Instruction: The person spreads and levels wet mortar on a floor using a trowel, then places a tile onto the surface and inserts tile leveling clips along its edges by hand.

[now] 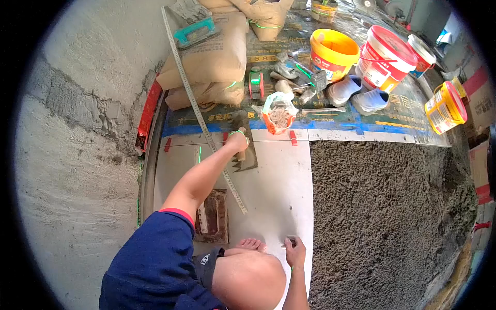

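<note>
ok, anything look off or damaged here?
Nothing alarming. Mildly odd: a pair of shoes beside the yellow bucket while the visible foot is bare; the long ruler slants across the white tile. The wall at frame left has a rough patch, maybe just unfinished.

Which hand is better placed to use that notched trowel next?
Probably the left hand: it holds the notched trowel, while the right hand is away by the edge of the white tile.

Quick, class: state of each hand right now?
Left hand: closed, holding the notched trowel.
Right hand: fingers curled by a small dark item; whether gripped cannot be told.
</note>
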Demonstrator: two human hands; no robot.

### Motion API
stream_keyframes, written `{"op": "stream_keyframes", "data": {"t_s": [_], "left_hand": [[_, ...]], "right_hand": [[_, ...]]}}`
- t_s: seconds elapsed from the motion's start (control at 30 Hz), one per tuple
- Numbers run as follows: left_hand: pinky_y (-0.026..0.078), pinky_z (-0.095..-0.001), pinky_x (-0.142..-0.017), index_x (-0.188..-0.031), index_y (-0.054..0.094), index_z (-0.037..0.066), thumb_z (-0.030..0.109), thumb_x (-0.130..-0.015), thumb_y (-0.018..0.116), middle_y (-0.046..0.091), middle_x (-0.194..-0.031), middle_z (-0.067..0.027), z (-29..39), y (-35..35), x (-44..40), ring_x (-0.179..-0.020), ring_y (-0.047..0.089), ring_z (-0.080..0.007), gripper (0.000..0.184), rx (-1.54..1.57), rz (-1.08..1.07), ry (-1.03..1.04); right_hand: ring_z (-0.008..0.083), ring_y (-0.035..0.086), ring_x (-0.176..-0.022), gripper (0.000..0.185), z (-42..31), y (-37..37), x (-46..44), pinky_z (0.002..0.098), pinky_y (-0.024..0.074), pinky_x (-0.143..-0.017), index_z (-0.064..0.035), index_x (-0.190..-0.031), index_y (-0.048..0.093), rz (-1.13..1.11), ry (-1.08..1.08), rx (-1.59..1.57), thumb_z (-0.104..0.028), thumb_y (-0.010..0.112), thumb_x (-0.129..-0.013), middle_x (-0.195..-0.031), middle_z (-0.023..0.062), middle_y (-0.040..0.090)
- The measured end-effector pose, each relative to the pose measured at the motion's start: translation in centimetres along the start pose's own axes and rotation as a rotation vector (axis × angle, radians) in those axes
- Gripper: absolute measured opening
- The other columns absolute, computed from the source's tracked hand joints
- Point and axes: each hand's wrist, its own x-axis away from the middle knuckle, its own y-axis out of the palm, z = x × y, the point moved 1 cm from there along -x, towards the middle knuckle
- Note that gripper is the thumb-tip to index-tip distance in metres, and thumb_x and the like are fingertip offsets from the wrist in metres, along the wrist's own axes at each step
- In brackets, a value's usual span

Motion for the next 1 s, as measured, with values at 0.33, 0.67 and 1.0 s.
{"op": "stream_keyframes", "data": {"t_s": [0.33, 0.67, 1.0], "left_hand": [[0.051, -0.0306, -0.065, -0.099, 0.059, 0.003, 0.006, -0.087, 0.061, 0.058, -0.079, -0.0024, 1.5, 1.8, 13.0, -0.072, 0.060, -0.0114, 0.013, 0.877, 0.311, 0.194], [0.048, -0.0329, -0.087, -0.127, 0.050, 0.002, 0.025, -0.088, 0.069, 0.053, -0.114, -0.0141, 10.3, 2.7, 28.4, -0.101, 0.056, -0.0190, 0.049, 1.197, -0.554, 0.404], [0.022, -0.0446, -0.119, -0.145, 0.034, -0.006, 0.050, -0.097, 0.051, 0.027, -0.155, -0.0269, 19.6, 1.9, 20.0, -0.144, 0.026, -0.0391, 0.075, 0.472, -0.563, 0.720]], "right_hand": [[0.0173, 0.069, -0.079, 0.024, -0.9, -2.5, -0.1, 0.0298, 0.0539, -0.071, 0.0053, -0.106, 0.063, 0.137, -0.030, -0.223, -0.016, 0.064, -0.094, -0.087, 0.0112, 0.069], [0.0314, 0.062, -0.105, 0.044, -14.2, -6.6, 2.8, 0.0389, 0.0510, -0.091, 0.0013, -0.121, 0.056, 0.271, -0.445, 0.158, -0.011, 0.074, -0.083, -0.114, 0.0184, 0.061], [0.0273, 0.067, -0.090, 0.035, -6.1, -13.3, 4.2, 0.0415, 0.0545, -0.082, -0.0031, -0.118, 0.056, 0.482, 0.271, 0.188, -0.021, 0.065, -0.089, -0.104, 0.0165, 0.066]]}}
